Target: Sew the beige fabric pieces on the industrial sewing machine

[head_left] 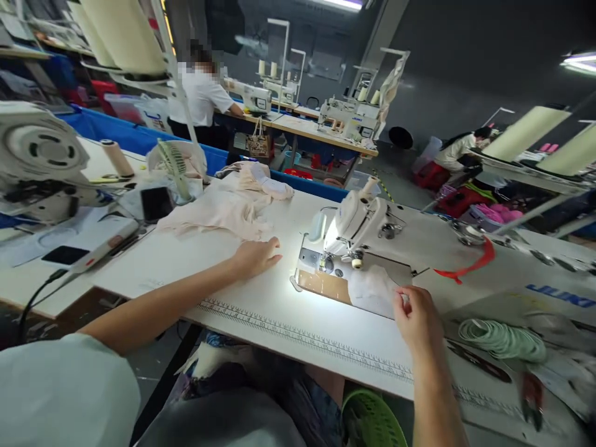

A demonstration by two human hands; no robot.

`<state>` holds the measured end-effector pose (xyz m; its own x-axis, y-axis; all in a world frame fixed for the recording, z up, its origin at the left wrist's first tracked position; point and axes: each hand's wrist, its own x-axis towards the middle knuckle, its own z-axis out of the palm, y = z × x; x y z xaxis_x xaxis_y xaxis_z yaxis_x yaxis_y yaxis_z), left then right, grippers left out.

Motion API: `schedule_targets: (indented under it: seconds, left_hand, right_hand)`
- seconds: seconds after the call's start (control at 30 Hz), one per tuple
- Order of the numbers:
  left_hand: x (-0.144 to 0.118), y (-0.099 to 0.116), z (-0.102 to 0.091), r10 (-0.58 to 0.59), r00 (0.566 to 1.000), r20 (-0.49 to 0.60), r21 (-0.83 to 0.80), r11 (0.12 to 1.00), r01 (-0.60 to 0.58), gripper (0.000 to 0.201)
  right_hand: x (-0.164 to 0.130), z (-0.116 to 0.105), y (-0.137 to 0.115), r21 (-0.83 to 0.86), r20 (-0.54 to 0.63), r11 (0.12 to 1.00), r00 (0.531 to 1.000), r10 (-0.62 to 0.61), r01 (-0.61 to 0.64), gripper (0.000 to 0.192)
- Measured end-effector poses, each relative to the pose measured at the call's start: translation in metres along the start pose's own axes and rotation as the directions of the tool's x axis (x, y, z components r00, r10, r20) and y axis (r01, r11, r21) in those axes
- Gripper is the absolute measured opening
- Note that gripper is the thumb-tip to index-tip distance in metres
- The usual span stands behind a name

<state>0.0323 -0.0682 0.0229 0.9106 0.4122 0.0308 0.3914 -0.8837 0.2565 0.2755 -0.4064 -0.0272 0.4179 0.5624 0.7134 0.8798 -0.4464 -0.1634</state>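
My left hand (257,256) hovers over or rests on the white tabletop (265,298), thumb and fingers apart, holding nothing. Just beyond it lies a heap of pale cream fabric (218,208). To the right, my right hand (416,313) has its thumb and forefinger closed on the edge of a small white piece of cloth (372,290). That cloth spreads over the bed plate of the sewing machine (354,223). The machine's lamp lights its needle area, and the cloth lies to the right of the presser foot, not visibly under it.
Left stand another machine (41,155), a thread spool (116,158), a small fan (172,161) and a phone (157,203). Right lie a mint cord coil (503,340) and red-handled snips (531,397). A green basket (372,416) stands below. A co-worker (200,93) sits ahead.
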Motion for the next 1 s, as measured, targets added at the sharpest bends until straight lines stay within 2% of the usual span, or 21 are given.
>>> schedule_targets:
  seconds: [0.17, 0.27, 0.37, 0.5, 0.6, 0.7, 0.8, 0.87, 1.0]
  left_hand:
    - [0.002, -0.068, -0.032, 0.055, 0.984, -0.168, 0.053, 0.997, -0.047, 0.028]
    - [0.009, -0.097, -0.043, 0.118, 0.987, -0.106, 0.104, 0.989, -0.107, 0.026]
    - [0.016, -0.105, -0.045, 0.179, 0.979, -0.095, 0.120, 0.979, -0.167, 0.020]
    - [0.022, -0.105, -0.046, 0.302, 0.937, -0.177, 0.139, 0.950, -0.280, 0.023]
    - [0.023, -0.107, -0.047, 0.386, 0.893, -0.230, 0.103, 0.922, -0.373, 0.025]
    - [0.021, -0.104, -0.046, 0.426, 0.854, -0.298, 0.038, 0.900, -0.435, 0.016]
    - [0.016, -0.086, -0.045, 0.438, 0.837, -0.328, -0.092, 0.867, -0.490, 0.008]
    - [0.015, -0.065, -0.045, 0.457, 0.853, -0.251, -0.193, 0.840, -0.507, 0.008]
    - [0.022, -0.018, -0.040, 0.515, 0.857, 0.032, -0.340, 0.812, -0.475, 0.009]
  right_hand:
    - [0.002, 0.001, -0.008, -0.008, -0.006, 1.000, 1.000, 0.003, -0.003, 0.013]
    - [0.002, 0.004, -0.007, 0.011, 0.014, 1.000, 1.000, -0.021, 0.021, 0.013]
    - [0.001, 0.004, -0.005, 0.020, 0.022, 1.000, 1.000, -0.004, 0.004, 0.013]
    - [0.000, 0.004, -0.006, 0.002, 0.027, 1.000, 0.999, 0.020, -0.020, 0.015]
    - [0.001, 0.004, -0.016, 0.026, 0.052, 0.999, 0.998, 0.025, -0.026, 0.017]
    - [0.006, 0.001, -0.039, 0.109, 0.077, 0.993, 0.996, -0.044, 0.035, 0.022]
    - [0.015, -0.002, -0.073, 0.214, 0.199, 0.972, 0.971, -0.136, 0.092, 0.026]
    - [0.023, 0.001, -0.095, 0.241, 0.318, 0.962, 0.926, -0.203, 0.128, 0.031]
    - [0.039, 0.019, -0.125, 0.167, 0.486, 0.949, 0.815, -0.316, 0.269, 0.038]
